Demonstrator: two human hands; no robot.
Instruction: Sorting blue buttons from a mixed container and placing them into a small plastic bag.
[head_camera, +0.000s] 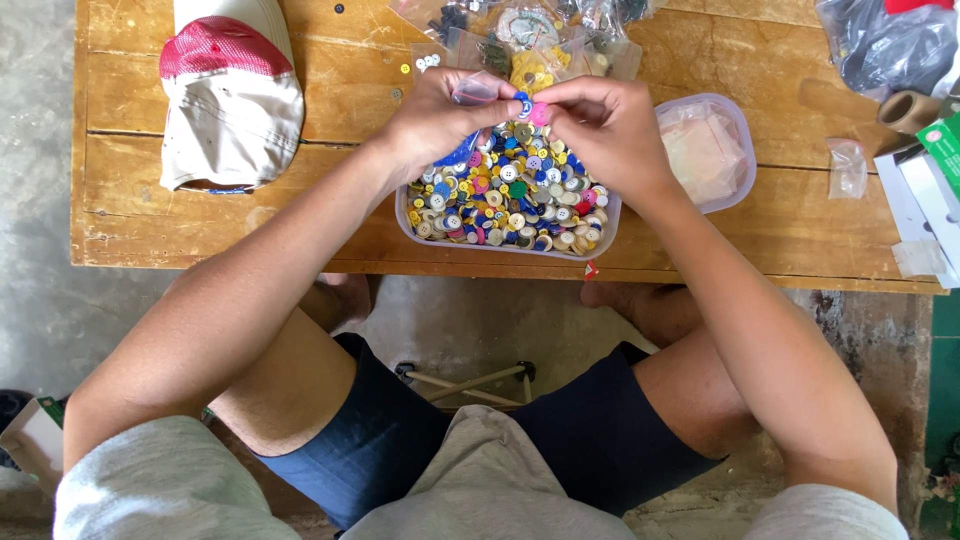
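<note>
I see both hands meet just above the button tub (420, 232): left hand (440, 120) pinches a small clear bag (473, 90), right hand (600, 125) pinches a pink button (540, 114) beside its mouth.

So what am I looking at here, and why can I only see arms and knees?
The camera sits on a person's head and looks down, so you see their own arms and lap. On the wooden table stands a clear tub full of colourful buttons. The left hand pinches a small clear bag. The right hand holds a pink button at its fingertips. A red and cream cap lies to the left, and more little bags of buttons lie behind.
</note>
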